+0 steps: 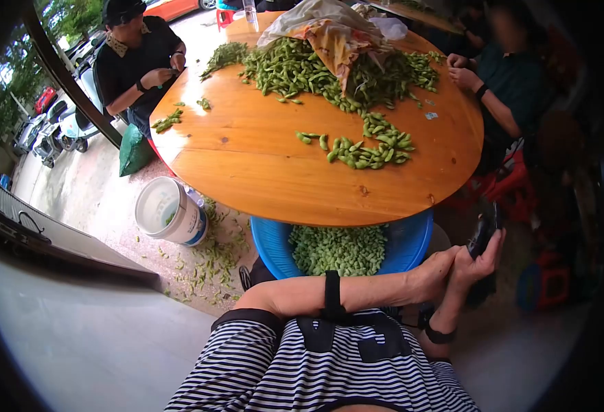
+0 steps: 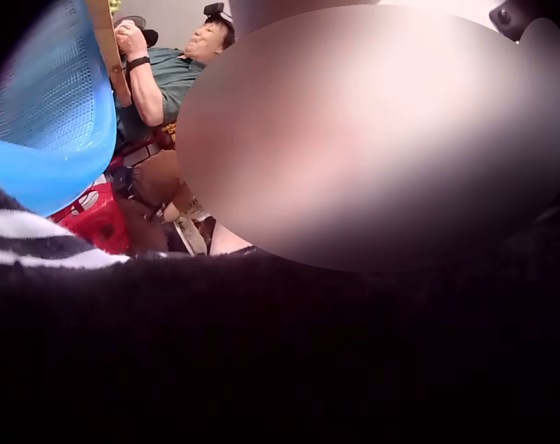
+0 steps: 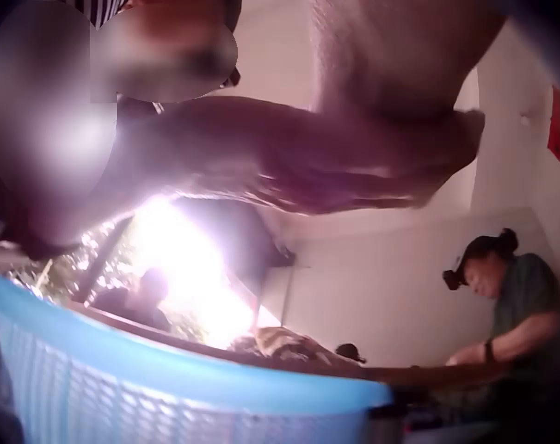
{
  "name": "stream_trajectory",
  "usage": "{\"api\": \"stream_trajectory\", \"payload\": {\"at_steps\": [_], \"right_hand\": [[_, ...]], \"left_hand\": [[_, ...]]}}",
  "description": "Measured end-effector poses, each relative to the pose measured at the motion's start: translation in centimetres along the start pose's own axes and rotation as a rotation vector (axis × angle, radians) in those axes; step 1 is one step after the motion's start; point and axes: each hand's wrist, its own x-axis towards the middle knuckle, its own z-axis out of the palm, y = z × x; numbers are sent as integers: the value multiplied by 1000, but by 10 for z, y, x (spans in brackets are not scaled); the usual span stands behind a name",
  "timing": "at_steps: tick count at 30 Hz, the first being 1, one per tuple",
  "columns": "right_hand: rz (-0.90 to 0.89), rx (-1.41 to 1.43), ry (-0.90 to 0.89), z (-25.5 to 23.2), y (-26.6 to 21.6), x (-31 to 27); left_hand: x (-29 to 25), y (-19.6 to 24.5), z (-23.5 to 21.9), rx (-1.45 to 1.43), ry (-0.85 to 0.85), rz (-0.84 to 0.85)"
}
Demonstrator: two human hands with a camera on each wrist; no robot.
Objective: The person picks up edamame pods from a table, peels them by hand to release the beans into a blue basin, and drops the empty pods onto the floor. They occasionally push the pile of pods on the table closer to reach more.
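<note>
At the right of the head view, the right hand (image 1: 479, 262) is raised and grips a dark object (image 1: 482, 233), its kind unclear. The left forearm crosses over the lap, and the left hand (image 1: 431, 276) touches the right hand near its base. Its fingers lie fairly straight in the right wrist view, where the bare skin of both arms overlaps. Neither hand shows clearly in the left wrist view. Behind the forearm, a blue basket (image 1: 269, 248) holds shelled green beans (image 1: 340, 248), partly under the table edge.
Bean pods (image 1: 374, 150) lie on the round wooden table (image 1: 247, 168), with a larger heap under a crumpled bag (image 1: 333, 38). A white bucket (image 1: 158, 206) stands on the floor at left among scattered pods. One person (image 1: 137, 62) sits at left, another (image 1: 515, 89) at right.
</note>
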Motion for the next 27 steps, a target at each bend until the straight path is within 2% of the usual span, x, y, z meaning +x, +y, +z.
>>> {"api": "stream_trajectory", "payload": {"at_steps": [1, 2, 3, 4, 5, 7, 8, 9, 10, 12, 13, 14, 15, 16, 18, 19, 20, 22, 24, 26, 27], "right_hand": [[35, 72, -90, -4, 14, 2], [32, 69, -87, -7, 32, 0], [163, 18, -249, -10, 51, -8], [300, -37, -416, -12, 70, -19], [403, -165, -462, -8, 92, -33], [408, -200, -475, -16, 133, -67], [412, -227, -484, -23, 141, -78], [543, -226, -481, -28, 133, -79], [552, -230, -481, -29, 133, -81], [594, -259, -429, -31, 135, -85], [600, -264, -432, -31, 131, -83], [667, -149, -410, -27, 123, -76], [730, -32, -384, -21, 115, -67], [735, -36, -384, -16, 108, -60], [1002, 318, -427, -6, 91, -45], [957, 329, -428, -2, 80, -39], [912, 341, -430, 1, 71, -35], [855, 337, -449, 4, 64, -30], [834, 393, -465, 0, 55, -28], [836, 391, -443, -5, 51, -28], [818, 384, -493, -9, 51, -30]], "left_hand": [[2, -6, -4, 14, -28, -22], [5, -8, -6, 31, -58, -44], [-2, 1, -3, 35, -60, -51], [-20, 19, 3, 421, -251, -6], [-36, 37, 8, 801, -446, 47], [-59, 65, 10, 1311, -350, 685], [-69, 88, 5, 1450, -228, 791], [-82, 115, -2, 1520, -113, 807], [-87, 135, -22, 1592, 89, 901], [-104, 182, -62, 1581, 448, 863], [-112, 206, -90, 1617, 587, 902], [-118, 229, -121, 1680, 714, 975], [-127, 251, -142, 1777, 815, 941], [-133, 268, -156, 1873, 914, 900], [-133, 285, -172, 2019, 851, 935], [-131, 284, -164, 2049, 805, 838], [-125, 283, -169, 2042, 798, 838], [-111, 280, -171, 2603, 363, 777], [-106, 254, -162, 2564, 325, 796], [-110, 220, -141, 2225, 537, 675], [-113, 208, -134, 2223, 531, 676]]}}
